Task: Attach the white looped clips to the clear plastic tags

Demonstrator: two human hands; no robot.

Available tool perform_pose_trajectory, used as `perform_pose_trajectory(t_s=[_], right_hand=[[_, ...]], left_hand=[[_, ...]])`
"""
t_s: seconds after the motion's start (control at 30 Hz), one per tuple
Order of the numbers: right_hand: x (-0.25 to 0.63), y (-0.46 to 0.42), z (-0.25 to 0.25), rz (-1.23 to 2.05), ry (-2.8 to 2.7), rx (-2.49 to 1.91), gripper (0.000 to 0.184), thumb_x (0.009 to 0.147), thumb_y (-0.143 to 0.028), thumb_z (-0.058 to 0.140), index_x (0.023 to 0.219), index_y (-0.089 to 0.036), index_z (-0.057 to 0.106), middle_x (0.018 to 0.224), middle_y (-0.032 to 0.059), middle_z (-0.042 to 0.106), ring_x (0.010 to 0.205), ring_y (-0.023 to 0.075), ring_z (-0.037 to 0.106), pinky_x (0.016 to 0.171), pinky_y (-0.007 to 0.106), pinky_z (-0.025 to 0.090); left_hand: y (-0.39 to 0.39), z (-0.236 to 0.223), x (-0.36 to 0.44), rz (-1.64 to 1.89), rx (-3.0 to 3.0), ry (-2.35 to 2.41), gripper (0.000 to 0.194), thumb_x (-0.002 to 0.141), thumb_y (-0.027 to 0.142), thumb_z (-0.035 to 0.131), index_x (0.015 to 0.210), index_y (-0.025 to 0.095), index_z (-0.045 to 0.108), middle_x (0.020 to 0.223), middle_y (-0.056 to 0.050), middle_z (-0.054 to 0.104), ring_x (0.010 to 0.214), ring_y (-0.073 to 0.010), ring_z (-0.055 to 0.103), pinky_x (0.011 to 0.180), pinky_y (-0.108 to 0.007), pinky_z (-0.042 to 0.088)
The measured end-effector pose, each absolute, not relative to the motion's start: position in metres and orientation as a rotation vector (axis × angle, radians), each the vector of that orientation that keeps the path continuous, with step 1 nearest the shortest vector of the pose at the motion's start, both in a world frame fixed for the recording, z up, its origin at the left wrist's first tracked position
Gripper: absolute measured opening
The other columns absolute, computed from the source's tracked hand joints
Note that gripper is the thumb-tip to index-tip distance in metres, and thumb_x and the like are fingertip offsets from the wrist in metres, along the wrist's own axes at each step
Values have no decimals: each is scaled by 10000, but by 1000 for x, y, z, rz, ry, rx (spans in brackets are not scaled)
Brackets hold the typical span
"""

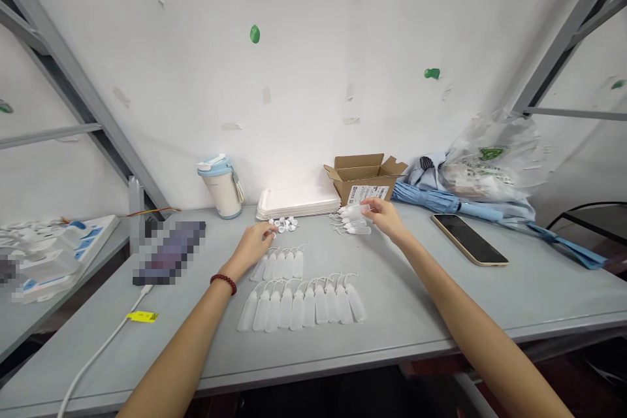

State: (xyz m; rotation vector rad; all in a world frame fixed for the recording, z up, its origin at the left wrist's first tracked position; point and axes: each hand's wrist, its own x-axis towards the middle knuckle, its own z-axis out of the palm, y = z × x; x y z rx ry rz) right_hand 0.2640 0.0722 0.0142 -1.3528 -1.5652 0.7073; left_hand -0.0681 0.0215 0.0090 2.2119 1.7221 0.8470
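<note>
Beside a small pile of white caps (289, 225), my left hand (255, 243) has its thumb and fingers pinched together, with a bit of a white cap showing at the tips. My right hand (386, 217) is closed on the end of a small translucent plastic bottle (356, 209) at the back of the table. More such bottles with white strings (356, 228) lie just below it. In front, a long row of bottles with looped strings (298, 308) lies side by side. A shorter row of bottles (281, 265) lies behind it, close to my left wrist.
An open cardboard box (365, 179) and a stack of white envelopes (298, 201) stand by the wall. A tumbler (221, 189) is at left, near a pixelated device (169, 255) with a white cable (108, 343). At right are a phone (469, 240), a blue umbrella (431, 198) and a plastic bag (490, 163).
</note>
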Motion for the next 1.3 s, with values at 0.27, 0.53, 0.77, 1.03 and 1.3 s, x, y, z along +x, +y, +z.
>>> perform_pose_trajectory(t_s=[0.27, 0.53, 0.77, 1.03, 1.3], right_hand=[[268, 74, 12, 748, -1632, -1363, 297, 597, -294, 583, 848, -137, 604, 838, 54, 621, 647, 136, 531, 597, 262, 412], [269, 76, 9, 707, -1727, -1362, 255, 589, -276, 589, 800, -135, 605, 706, 18, 608, 567, 121, 502, 545, 245, 408], [271, 80, 7, 582, -1783, -1411, 186, 572, -196, 625, 754, -153, 627, 821, 36, 649, 593, 118, 511, 596, 249, 420], [270, 79, 7, 428, -1802, -1469, 184, 619, -119, 603, 794, -161, 637, 888, 50, 621, 629, 123, 540, 686, 275, 436], [243, 56, 15, 217, -1893, -1247, 100, 772, -202, 519, 814, -161, 600, 844, 70, 608, 677, 158, 548, 675, 299, 440]], left_hand=[[25, 6, -70, 798, 2224, 1743, 312, 734, 223, 439, 906, 138, 685, 883, -82, 703, 773, -209, 614, 754, -315, 467], [26, 1, -71, 786, 2244, 1731, 323, 748, 215, 432, 926, 134, 688, 880, -83, 705, 773, -215, 621, 735, -310, 471], [25, 2, -71, 771, 2226, 1742, 322, 751, 203, 436, 932, 130, 691, 890, -86, 708, 792, -220, 626, 748, -310, 469], [25, 3, -70, 734, 2245, 1756, 334, 758, 158, 419, 962, 130, 682, 931, -89, 701, 850, -226, 624, 763, -304, 459], [24, 3, -70, 705, 2260, 1749, 335, 754, 147, 418, 965, 121, 677, 904, -92, 699, 803, -218, 619, 752, -310, 456]])
